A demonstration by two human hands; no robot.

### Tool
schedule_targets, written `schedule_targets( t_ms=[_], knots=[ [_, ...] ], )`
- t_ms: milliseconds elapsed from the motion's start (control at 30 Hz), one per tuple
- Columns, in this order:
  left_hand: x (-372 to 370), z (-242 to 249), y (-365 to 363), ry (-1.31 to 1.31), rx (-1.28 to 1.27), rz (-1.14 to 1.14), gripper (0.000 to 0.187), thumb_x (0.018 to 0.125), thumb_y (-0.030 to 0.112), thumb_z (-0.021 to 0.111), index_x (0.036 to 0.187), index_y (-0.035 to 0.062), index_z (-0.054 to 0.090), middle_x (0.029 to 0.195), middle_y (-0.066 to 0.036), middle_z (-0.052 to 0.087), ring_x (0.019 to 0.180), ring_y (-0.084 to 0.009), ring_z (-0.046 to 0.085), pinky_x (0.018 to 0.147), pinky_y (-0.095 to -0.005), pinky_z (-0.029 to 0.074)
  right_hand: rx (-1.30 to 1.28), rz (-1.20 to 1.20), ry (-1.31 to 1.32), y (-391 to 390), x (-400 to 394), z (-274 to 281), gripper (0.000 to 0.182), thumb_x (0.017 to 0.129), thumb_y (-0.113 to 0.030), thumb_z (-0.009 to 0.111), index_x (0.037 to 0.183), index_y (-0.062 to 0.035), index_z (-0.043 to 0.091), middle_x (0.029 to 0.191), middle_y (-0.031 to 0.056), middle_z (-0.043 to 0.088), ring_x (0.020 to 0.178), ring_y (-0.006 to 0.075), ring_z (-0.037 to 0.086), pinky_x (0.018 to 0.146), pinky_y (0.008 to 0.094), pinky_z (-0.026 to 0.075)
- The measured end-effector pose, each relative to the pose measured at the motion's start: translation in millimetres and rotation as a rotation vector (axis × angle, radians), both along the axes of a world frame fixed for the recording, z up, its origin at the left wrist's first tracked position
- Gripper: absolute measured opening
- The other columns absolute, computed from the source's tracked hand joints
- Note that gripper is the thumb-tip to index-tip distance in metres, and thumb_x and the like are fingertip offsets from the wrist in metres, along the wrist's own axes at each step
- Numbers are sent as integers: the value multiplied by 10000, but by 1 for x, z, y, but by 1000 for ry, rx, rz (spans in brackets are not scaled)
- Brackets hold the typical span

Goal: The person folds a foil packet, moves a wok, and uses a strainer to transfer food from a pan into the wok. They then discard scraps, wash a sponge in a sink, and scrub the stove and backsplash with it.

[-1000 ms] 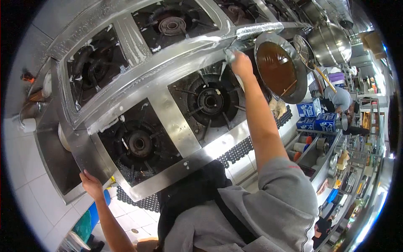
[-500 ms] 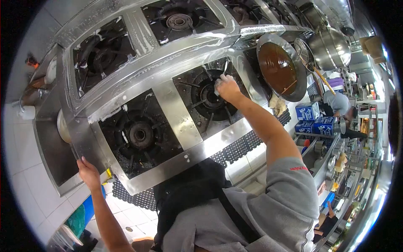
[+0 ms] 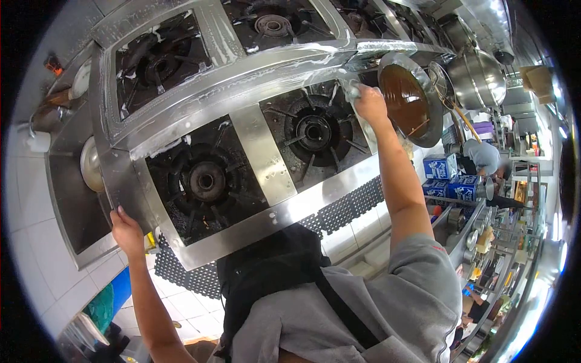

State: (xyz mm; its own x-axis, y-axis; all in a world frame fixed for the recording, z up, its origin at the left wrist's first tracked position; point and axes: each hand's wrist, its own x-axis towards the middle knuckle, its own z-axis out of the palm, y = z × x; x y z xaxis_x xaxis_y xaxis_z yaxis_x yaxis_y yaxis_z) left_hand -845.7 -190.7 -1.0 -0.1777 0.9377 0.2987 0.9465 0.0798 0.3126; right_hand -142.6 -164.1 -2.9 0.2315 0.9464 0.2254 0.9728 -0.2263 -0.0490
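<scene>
The right hand (image 3: pixel 370 103) is closing around a small pale cloth (image 3: pixel 353 91) and pressing it onto the steel strip at the far right corner of the near burner (image 3: pixel 315 130), just beside the wok (image 3: pixel 407 100) that is holding brown liquid. The fingers are curling tight over the cloth, so only its soapy edge is showing. The left hand (image 3: pixel 126 233) is resting on the near left corner of the stove (image 3: pixel 260 154), fingers half curled over the rim and holding nothing but the edge itself.

The cloth is looking soft, wet and light, likely slippery with the foam that is streaking the steel rail (image 3: pixel 242 81) between the two rows of burners. It is best taken bunched in the whole palm, as it is now, since a loose pinch would probably let it slide on the wet metal. The grates under it are looking rough and could snag it.

Compared with half a second ago, the right hand is sitting farther out and to the right: it was over the middle of the burner then, and it is now at the corner beside the wok. The left hand is keeping the same hold on the stove edge, and the whole view is shifting slightly
</scene>
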Motion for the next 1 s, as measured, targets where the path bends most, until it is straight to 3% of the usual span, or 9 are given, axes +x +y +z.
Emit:
schedule_targets(
  t_ms=[233,300,433,533,600,733,867,900,1000],
  knots=[
    [-6,-6,2,79,21,8,265,1017,238,486,925,2,565,718,-285,608,667,-484,601,548,-532,433,318,42,1,64,26,-61,362,764,-115,605,1120,-104,672,1077,181,678,981,378,638,905,456,510],
    [-9,-8,-1,80,-22,11,271,1020,245,481,932,4,568,728,-288,610,677,-485,602,556,-533,436,-242,-183,35,66,47,-99,286,819,-71,594,1098,-91,655,1051,190,680,985,383,649,867,470,529],
    [-7,-7,-1,76,-23,16,279,1022,255,475,929,8,567,719,-281,606,669,-484,599,552,-533,434,-97,-174,3,-4,60,-126,390,794,-114,564,1176,-131,640,982,172,678,950,372,652,862,456,523],
    [-9,-5,0,75,-46,8,283,1022,260,473,926,8,560,709,-278,603,665,-481,598,551,-535,434,-74,-299,52,-81,47,-108,294,829,-103,576,1112,-102,656,986,183,693,957,371,666,851,480,536],
    [-6,-3,3,79,-36,-4,286,1022,261,472,922,6,554,704,-277,601,664,-479,598,551,-535,434,-216,-490,59,-126,41,-112,429,797,-126,544,1219,-136,621,1087,187,679,1019,380,647,903,463,513],
    [-10,-9,3,26,52,-72,276,1017,248,475,910,1,540,722,-287,604,677,-486,597,567,-539,440,-121,-667,193,-210,-28,-92,426,801,-134,553,1221,-133,621,1078,204,682,1021,395,644,909,464,510],
    [-14,-11,2,41,63,-124,266,1007,227,485,903,-12,537,773,-302,616,715,-495,600,596,-551,448,62,-432,173,-259,-149,-122,511,736,-155,691,1239,-156,606,1064,177,671,946,376,650,855,449,525],
    [-14,-9,1,54,32,-113,275,1006,231,478,906,-19,536,794,-306,622,742,-501,604,624,-569,447,-97,-425,225,-264,-194,-118,447,790,-256,700,1214,-154,605,989,161,661,910,332,644,790,461,534],
    [-13,-2,-2,53,38,-162,277,1006,241,466,928,-16,533,797,-309,627,761,-506,606,652,-580,450,51,15,282,-271,-338,-123,506,707,-115,708,1203,-168,629,1056,141,675,874,345,664,801,439,547]
  ],
)
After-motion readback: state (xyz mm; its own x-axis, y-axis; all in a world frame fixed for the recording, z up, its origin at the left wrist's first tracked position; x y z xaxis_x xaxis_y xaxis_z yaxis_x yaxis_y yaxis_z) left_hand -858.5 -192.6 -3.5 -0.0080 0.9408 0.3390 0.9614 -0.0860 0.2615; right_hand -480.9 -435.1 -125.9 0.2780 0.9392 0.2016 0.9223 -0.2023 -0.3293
